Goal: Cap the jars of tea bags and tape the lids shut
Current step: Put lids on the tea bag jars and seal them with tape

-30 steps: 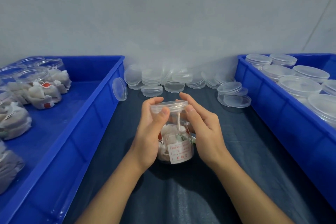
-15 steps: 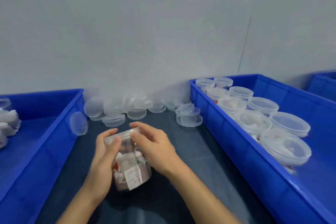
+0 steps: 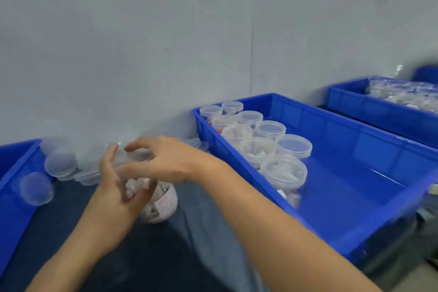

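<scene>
Jar of tea bags (image 3: 161,199) stands on dark cloth (image 3: 147,256), between both hands; left hand (image 3: 118,197) wraps its near side, fingers curled round the body; right hand (image 3: 166,161) sits over the lid (image 3: 132,156), thumb and fingers spread and bent at the rim; motion blur, so cannot tell whether it grips. Loose lids (image 3: 61,163) lie beyond the left hand; capped jars (image 3: 272,144) in blue bin (image 3: 355,197) right of the right hand.
</scene>
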